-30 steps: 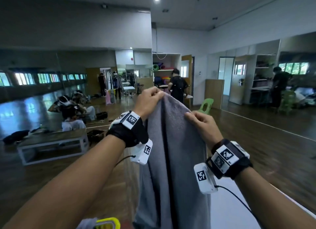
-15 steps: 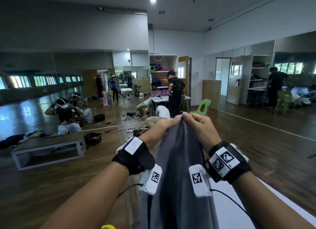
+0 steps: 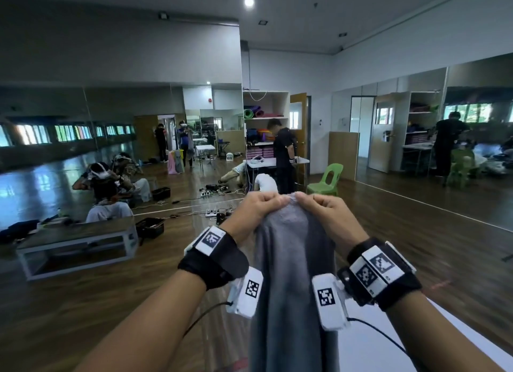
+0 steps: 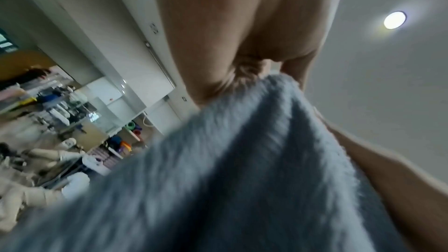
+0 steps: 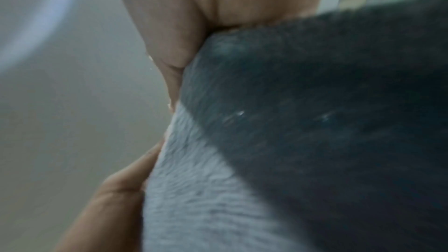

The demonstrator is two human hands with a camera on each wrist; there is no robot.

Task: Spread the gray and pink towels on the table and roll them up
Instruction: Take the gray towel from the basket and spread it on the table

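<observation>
You've got the gray terry-cloth towel [image 3: 288, 274] up in the air, hanging bunched in long folds from both hands. Your left hand [image 3: 259, 209] and right hand [image 3: 323, 210] sit almost knuckle to knuckle, each w/ fingers curled in, pinching the towel's top edge. Wrist views confirm it: left-hand fingers [image 4: 242, 72] clamp the fluffy hem, right-hand fingers [image 5: 174, 60] do the same on their side. The lower end drops out of the head view, so can't tell if it touches the white table [image 3: 458, 341], of which only the right-hand edge shows, bottom right. Pink towel: not seen in any view.

Judgement: you're at the spread step for the gray one, nothing laid flat yet.

Risks from here:
- Hands this close = towel stays gathered; lay it now and it lands creased, so the roll comes out lumpy.
- If you're holding mid-hem, not corners, it spreads skewed vs the table edge.
- Thin pinch on thick pile could slip if you shake it out hard.
- Table is mostly hidden under cloth, so you may overshoot the edge.
</observation>
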